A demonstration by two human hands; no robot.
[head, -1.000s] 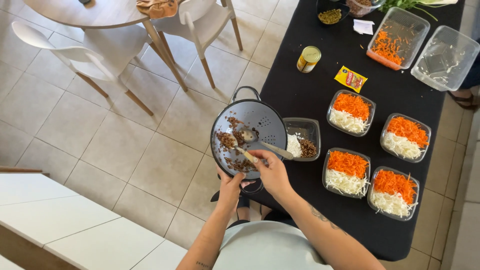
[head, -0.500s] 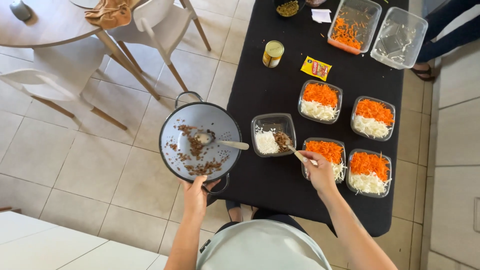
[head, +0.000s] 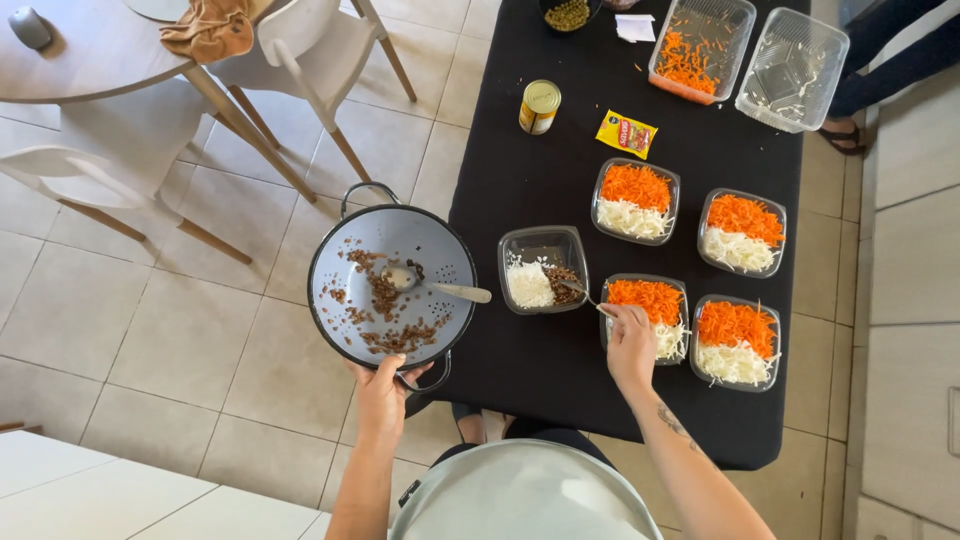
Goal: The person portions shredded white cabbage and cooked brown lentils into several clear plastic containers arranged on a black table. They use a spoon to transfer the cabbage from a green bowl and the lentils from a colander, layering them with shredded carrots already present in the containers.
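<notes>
Left hand (head: 383, 398) clamped on the near handle of a grey pan (head: 392, 284), holding it out over the tiled floor (head: 160, 330), just off the left edge of the black table (head: 560, 170). In the pan: scattered bits of browned mince and a spoon (head: 440, 288) lying loose, its handle pointing toward the table. Right hand (head: 630, 342) closed around a fork (head: 580, 293), tines down in the small clear tub (head: 545, 268) at the table's left side, spreading mince beside a patch of white rice. Right of that tub on the table, four filled tubs (head: 690, 270) in two rows, each with grated carrot over something white; the right wrist rests over the near-left one. Toward the table's far end, a yellow-lidded can (head: 540, 106), a small yellow sachet (head: 626, 133), a tray of loose carrot (head: 700, 45) and a nearly empty clear tray (head: 792, 68). Left of the table, white chairs (head: 300, 60) and a round wooden table (head: 90, 45). Risks, as a judgement: pan gripped one-handed with nothing beneath, so a slackened wrist could tip mince or the loose spoon onto the floor; forearm hovering over the carrot tub could drag or knock it; hard pushing with the fork could slide the light tub.
</notes>
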